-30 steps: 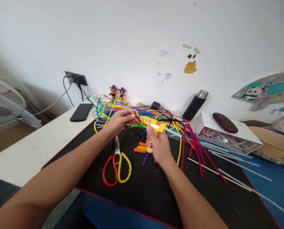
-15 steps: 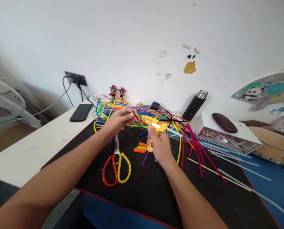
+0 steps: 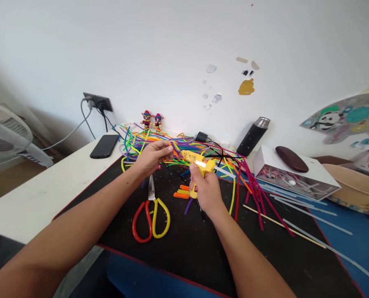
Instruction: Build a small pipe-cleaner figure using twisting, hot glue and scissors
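Note:
My left hand (image 3: 156, 156) pinches a small bundle of orange, purple and yellow pipe cleaners (image 3: 175, 148) between thumb and fingers. In my right hand (image 3: 207, 188) is a yellow hot glue gun (image 3: 193, 157), gripped by its handle, with a clear glue stick (image 3: 224, 171) jutting from its back. The gun's nozzle points left and is at or very near the bundle; I cannot tell whether they touch. Below the hands lie short folded orange and yellow pipe cleaner pieces (image 3: 181, 195). Scissors (image 3: 151, 207) with one red and one yellow handle rest on the black mat.
Many coloured pipe cleaners (image 3: 135, 145) are heaped along the wall. A phone (image 3: 104, 146) lies left, two small figures (image 3: 146, 119) stand behind. Right are a black flask (image 3: 253, 136), a white drawer box (image 3: 311, 169), a wooden stick (image 3: 283, 225) and loose glue sticks (image 3: 315, 215).
The glue gun has shifted slightly left, closer to the pipe cleaner bundle. My left hand has barely moved.

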Tool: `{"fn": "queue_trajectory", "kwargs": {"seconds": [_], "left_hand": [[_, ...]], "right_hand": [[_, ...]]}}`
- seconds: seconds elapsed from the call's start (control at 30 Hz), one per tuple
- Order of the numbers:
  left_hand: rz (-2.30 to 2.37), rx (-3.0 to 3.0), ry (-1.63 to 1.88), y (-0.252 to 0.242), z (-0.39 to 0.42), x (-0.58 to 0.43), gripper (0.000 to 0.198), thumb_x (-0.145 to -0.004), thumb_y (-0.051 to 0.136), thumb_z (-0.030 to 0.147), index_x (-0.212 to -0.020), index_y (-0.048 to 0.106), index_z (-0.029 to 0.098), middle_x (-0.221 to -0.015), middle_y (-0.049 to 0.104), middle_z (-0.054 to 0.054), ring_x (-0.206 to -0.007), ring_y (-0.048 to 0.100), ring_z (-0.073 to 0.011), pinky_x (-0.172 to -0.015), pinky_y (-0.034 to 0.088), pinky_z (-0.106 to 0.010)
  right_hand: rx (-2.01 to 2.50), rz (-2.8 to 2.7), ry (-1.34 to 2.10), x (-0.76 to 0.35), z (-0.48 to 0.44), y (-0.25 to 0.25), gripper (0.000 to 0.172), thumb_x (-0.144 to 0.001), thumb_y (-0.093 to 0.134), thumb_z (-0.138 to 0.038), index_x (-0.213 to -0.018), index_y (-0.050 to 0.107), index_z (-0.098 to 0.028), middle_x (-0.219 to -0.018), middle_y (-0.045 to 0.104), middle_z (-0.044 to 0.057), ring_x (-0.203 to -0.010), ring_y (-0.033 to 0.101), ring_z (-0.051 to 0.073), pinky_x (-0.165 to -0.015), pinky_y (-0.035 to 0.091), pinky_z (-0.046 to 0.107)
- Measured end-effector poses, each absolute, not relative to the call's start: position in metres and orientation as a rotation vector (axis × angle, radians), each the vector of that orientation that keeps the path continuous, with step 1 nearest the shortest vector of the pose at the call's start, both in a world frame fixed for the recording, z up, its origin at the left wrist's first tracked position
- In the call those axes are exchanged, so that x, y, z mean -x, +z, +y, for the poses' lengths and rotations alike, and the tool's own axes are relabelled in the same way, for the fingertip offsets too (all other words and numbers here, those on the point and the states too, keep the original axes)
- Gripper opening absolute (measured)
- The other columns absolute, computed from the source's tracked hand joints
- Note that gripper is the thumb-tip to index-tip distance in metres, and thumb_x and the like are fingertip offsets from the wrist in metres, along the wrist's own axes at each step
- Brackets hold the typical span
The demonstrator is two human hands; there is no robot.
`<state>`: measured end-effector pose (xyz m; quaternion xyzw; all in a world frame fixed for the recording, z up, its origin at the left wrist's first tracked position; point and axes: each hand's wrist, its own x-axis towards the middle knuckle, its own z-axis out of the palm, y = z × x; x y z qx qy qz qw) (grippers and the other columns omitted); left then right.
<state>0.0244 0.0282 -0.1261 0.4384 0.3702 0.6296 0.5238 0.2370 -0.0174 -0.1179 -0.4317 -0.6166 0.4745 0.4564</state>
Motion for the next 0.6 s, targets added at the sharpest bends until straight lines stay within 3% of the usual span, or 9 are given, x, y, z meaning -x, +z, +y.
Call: {"fn": "queue_trajectory", "kwargs": {"seconds": [0.33, 0.6], "left_hand": [[0.872, -1.055, 1.479, -0.126, 0.0266, -0.026, 0.034, -0.065, 0.098, 0.036, -0.084, 0.078, 0.016, -0.07, 0.071, -0.002, -0.061, 0.063, -0.0113, -0.06, 0.048, -0.022], [0.872, -1.037, 1.512, -0.1268, 0.0277, -0.0241, 0.036, -0.065, 0.098, 0.036, -0.086, 0.079, 0.016, -0.068, 0.071, -0.002, -0.06, 0.063, -0.0114, -0.06, 0.049, -0.021]], "right_hand": [[1.14, -1.509, 1.16, -0.2375, -0.0171, -0.1171, 0.064, -0.088, 0.056, -0.078, -0.054, 0.046, -0.024, -0.046, 0.047, 0.0, -0.047, 0.045, 0.014, -0.049, 0.035, 0.029], [1.139, -1.522, 1.153, -0.2377, -0.0168, -0.1156, 0.063, -0.087, 0.058, -0.077, -0.056, 0.044, -0.024, -0.047, 0.043, -0.003, -0.047, 0.041, 0.013, -0.048, 0.032, 0.029]]}}
